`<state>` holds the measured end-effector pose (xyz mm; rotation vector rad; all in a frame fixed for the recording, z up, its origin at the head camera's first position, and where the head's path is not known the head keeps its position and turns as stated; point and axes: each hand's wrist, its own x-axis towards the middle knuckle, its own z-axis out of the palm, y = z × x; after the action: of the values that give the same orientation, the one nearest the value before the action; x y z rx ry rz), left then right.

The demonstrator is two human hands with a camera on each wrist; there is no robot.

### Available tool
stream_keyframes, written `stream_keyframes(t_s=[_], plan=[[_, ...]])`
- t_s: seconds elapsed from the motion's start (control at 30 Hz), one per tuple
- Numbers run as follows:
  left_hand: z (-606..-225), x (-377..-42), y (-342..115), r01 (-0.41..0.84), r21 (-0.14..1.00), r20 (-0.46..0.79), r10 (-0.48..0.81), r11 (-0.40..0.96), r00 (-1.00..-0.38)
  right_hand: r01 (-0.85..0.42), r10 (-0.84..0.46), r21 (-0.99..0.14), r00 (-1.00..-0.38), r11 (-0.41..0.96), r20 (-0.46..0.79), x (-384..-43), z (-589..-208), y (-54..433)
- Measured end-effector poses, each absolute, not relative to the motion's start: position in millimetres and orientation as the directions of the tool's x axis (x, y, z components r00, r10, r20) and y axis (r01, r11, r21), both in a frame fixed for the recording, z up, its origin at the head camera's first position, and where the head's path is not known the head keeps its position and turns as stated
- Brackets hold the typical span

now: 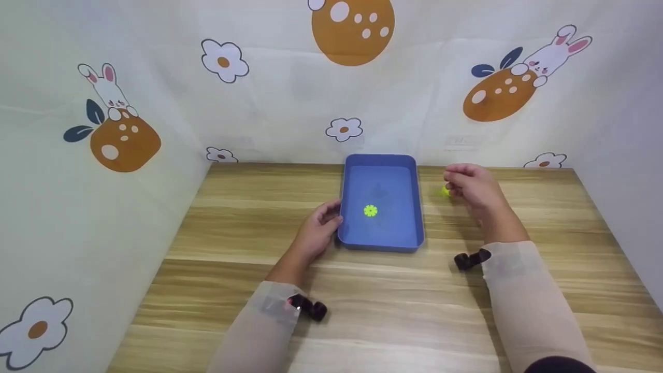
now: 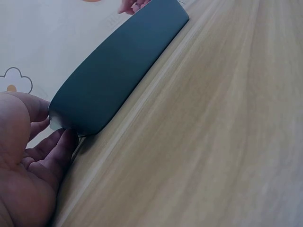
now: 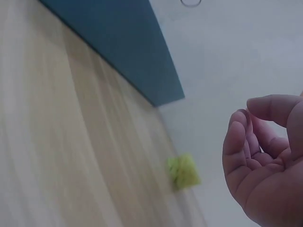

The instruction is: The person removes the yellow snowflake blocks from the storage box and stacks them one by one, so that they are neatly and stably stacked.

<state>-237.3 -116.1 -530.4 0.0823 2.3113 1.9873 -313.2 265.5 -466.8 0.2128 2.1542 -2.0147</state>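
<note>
A blue rectangular tray (image 1: 381, 246) stands on the wooden table against the back wall. On its floor lies a yellow-green notched disc (image 1: 370, 211). My left hand (image 1: 317, 230) holds the tray at its left side, fingertips right at the wall; the left wrist view has that hand (image 2: 33, 156) bent about the tray's corner (image 2: 109, 75). To the right of the tray, my right hand (image 1: 474, 187) hovers with its fingers curled and thumb near the fingertips, nothing visible in them. A small yellow-green piece (image 3: 183, 171) sits apart from the right hand (image 3: 265, 156), partly behind it in the head view.
Wood-grain tabletop (image 1: 393, 300) spreads around the tray. Pale cloth walls (image 1: 279, 114) printed with rabbits, fruit and flowers close in the back and both sides. Black cameras are strapped at both wrists, the right camera (image 1: 471, 259) close over the table.
</note>
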Motion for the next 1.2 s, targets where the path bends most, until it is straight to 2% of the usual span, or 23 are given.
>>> stream_keyframes(t_s=[0.27, 0.37, 0.53, 0.97, 1.2], plan=[[-530, -236, -115, -0.013, 0.99, -0.028, 0.105, 0.14, -0.994, 0.116, -0.195, -0.988, -0.972, 0.102, -0.134, -303, -446, 227], [-531, -236, -115, 0.001, 0.991, -0.014, 0.112, 0.132, -0.994, 0.089, -0.252, -0.984, -0.96, 0.156, -0.126, -303, -439, 213], [-532, -235, -116, 0.005, 0.99, -0.01, 0.105, 0.143, -0.994, 0.068, -0.306, -0.964, -0.94, 0.259, -0.149, -310, -430, 194], [-529, -235, -116, -0.027, 0.991, -0.041, 0.101, 0.133, -0.994, 0.122, -0.402, -0.937, -0.879, 0.328, -0.256, -332, -426, 151], [-530, -236, -116, -0.036, 0.989, -0.05, 0.097, 0.141, -0.994, 0.088, -0.456, -0.904, -0.84, 0.419, -0.293, -347, -432, 138]])
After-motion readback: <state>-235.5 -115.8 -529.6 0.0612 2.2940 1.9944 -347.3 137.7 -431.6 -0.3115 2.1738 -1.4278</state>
